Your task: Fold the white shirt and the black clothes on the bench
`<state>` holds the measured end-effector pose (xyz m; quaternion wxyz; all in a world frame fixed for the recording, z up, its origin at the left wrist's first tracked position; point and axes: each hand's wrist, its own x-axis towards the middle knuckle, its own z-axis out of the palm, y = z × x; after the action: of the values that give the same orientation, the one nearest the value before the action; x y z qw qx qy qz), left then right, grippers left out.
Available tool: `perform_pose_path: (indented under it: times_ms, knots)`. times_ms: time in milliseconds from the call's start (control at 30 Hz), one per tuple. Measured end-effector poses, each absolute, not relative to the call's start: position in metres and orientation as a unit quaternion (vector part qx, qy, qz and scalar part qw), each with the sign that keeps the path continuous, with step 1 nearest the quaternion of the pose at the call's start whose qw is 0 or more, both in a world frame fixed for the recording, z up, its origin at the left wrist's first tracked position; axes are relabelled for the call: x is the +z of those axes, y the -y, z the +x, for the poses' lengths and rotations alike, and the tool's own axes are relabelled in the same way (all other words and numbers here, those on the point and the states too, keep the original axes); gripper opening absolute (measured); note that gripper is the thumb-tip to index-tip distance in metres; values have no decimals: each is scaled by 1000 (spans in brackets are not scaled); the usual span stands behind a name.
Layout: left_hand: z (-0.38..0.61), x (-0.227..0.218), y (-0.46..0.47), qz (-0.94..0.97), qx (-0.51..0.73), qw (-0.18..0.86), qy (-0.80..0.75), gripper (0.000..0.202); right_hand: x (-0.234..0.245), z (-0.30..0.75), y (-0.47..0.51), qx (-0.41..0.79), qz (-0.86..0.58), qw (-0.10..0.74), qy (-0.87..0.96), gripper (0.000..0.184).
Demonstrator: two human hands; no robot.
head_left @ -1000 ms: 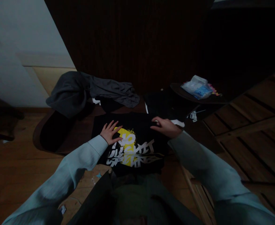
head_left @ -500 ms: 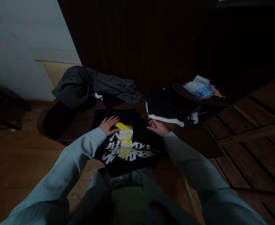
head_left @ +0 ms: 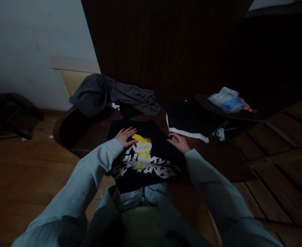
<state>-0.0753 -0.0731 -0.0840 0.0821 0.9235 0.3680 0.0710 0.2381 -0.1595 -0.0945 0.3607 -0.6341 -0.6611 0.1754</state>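
Observation:
A black T-shirt [head_left: 145, 157] with a white and yellow lettered print lies spread before me, its lower end hanging over the front edge of a dark wooden surface. My left hand [head_left: 125, 137] rests flat on its upper left part, fingers stretched out. At the shirt's upper right edge, my right hand [head_left: 179, 142] has its fingers curled together, apparently pinching the cloth; the dim light hides the exact grip. Just beyond the right hand lies a folded black garment [head_left: 183, 118] with a white edge.
A crumpled dark grey cloth [head_left: 132, 97] lies at the back left of the dark wooden bench [head_left: 86, 139]. On the right, a clear plastic bag [head_left: 226, 99] sits on a raised ledge, with a small crumpled wrapper [head_left: 220, 133] below it. A dark stool [head_left: 14, 115] stands far left.
The whole view has shifted, so everything appears slightly farther right. Both hands keep about the same places on the T-shirt.

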Motion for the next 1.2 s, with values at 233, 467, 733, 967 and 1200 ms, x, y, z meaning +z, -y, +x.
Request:
perform_pose_path:
  times_ms: [233,467,733,967,1200]
  knots:
    - [-76,-84,72,927,55,72,-363,63,-93,238,160,193,-626,376,655,26]
    - [-75,-87,73,930,61,43,-361,62,-91,236,160,200,-632,380,645,24]
    - [-74,-86,74,927,64,46,-367,61,-93,238,159,189,-638,376,645,23]
    - [-73,-83,74,925,55,55,-373,61,-92,238,160,184,-641,370,647,22]
    - [-72,-82,73,915,70,86,-389,53,-93,236,161,193,-638,388,636,21]
